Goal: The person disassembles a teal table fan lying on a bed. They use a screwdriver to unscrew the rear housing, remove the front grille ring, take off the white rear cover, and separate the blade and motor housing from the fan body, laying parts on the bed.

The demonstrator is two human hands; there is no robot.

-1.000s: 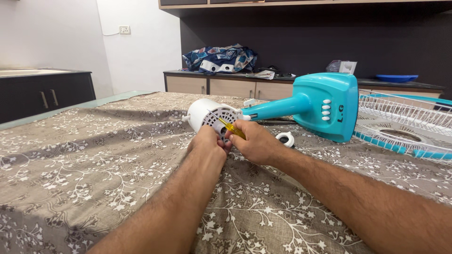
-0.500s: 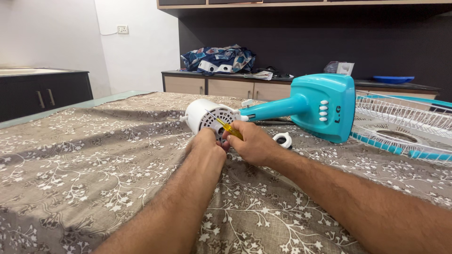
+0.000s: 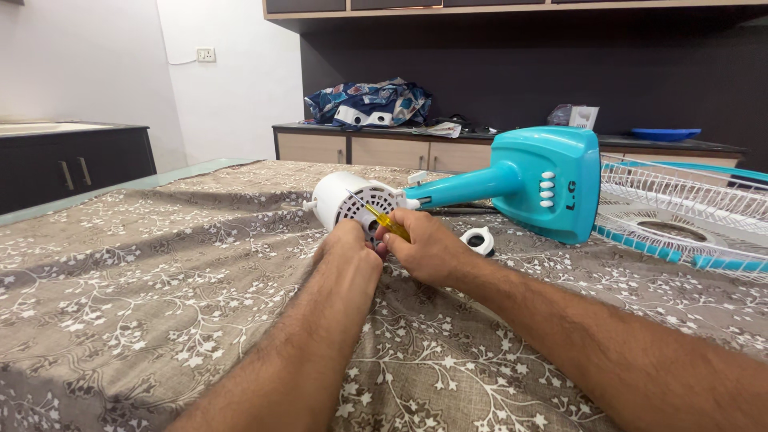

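A table fan lies on its side on a brown floral cloth [image 3: 160,280]. Its white vented motor housing [image 3: 346,200] faces me and its teal neck and base [image 3: 552,182] stretch to the right. My right hand [image 3: 428,250] grips a small yellow-handled screwdriver [image 3: 386,219], whose thin shaft points up and left across the housing. My left hand [image 3: 350,244] is pressed against the lower front of the housing, fingertips meeting my right hand. What the fingertips pinch is hidden.
A small white ring-shaped part [image 3: 478,239] lies on the cloth right of my hands. A white and teal wire fan guard [image 3: 688,220] rests at the far right. Behind stand a counter with a bundle of patterned fabric [image 3: 368,102], a blue dish [image 3: 664,134], and dark cabinets [image 3: 72,164] at left.
Both hands stay at the motor housing with the screwdriver. The view has shifted slightly; the hands and fan sit a little further left and lower in the frame.
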